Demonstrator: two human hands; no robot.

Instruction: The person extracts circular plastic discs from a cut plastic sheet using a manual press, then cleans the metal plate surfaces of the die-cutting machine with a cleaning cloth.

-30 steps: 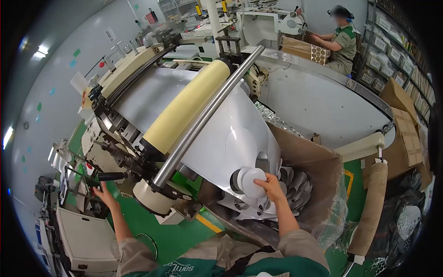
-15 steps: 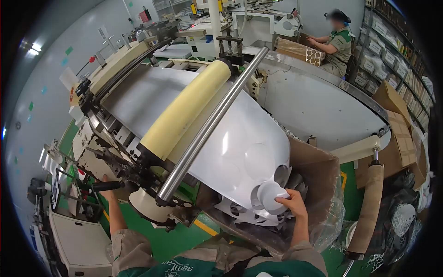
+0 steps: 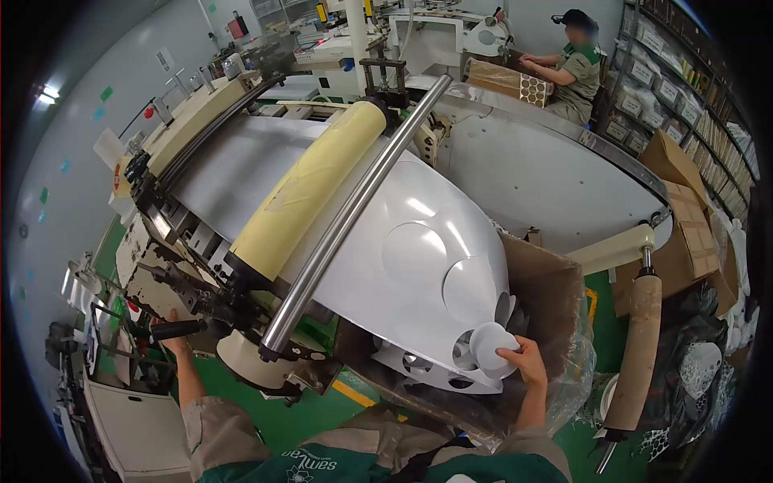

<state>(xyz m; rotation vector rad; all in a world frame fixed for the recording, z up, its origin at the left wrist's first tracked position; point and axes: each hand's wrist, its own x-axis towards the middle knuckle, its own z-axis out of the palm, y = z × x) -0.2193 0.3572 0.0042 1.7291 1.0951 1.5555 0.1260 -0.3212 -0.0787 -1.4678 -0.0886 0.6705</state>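
At the white sheet's lower right edge, the right hand pinched a white disc lying just left of its fingers, while the left hand, grip unclear, was well apart, beside a black handle.

green floor, yellow tape stuck along it. big open cardboard box on floor, clear plastic at rim. black plastic bags lower right (exact contact with floor hard to make out). machine carrying wide white sheet, laid flat at far part, near end curving down over box, round holes cut in it. tall rack at right, labelled bins in rows on shelves.
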